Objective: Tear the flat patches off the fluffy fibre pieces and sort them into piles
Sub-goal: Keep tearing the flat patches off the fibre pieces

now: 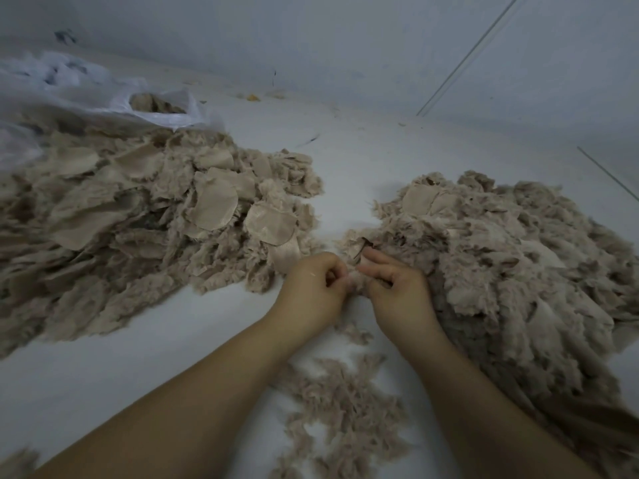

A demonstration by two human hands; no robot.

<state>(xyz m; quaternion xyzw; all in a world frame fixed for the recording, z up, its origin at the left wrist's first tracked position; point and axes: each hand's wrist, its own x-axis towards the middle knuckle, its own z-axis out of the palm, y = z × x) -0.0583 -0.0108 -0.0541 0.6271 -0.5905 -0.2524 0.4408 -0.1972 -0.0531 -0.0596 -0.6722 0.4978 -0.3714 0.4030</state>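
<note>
Between our two hands, just above the middle of the view, sits a small beige tuft of fluffy fibre, pinched from both sides. Our left hand has its fingers curled in a narrow grip on the tuft's left edge; our right hand holds the right edge between thumb and curled fingers, with the index and middle fingers reaching out toward 11 o'clock. Whether a flat patch is on this piece we cannot tell, since the hands cover most of it.

At 3 o'clock from the hands, touching our right wrist, rises a large heap of fluffy beige fibre pieces, with one flat beige woven patch showing near its top at 1 o'clock. At 9 to 10 o'clock lies a wider heap of flat rounded beige patches mixed with fluff, its near edge just beside our left hand. At 6 o'clock, between our forearms, a thin scatter of loose beige fluff shreds lies on the white surface.

Farther out at 10 o'clock, behind the patch heap, a translucent white plastic bag lies crumpled, its mouth open on more beige material. A pale grey wall stands beyond the surface's far edge.
</note>
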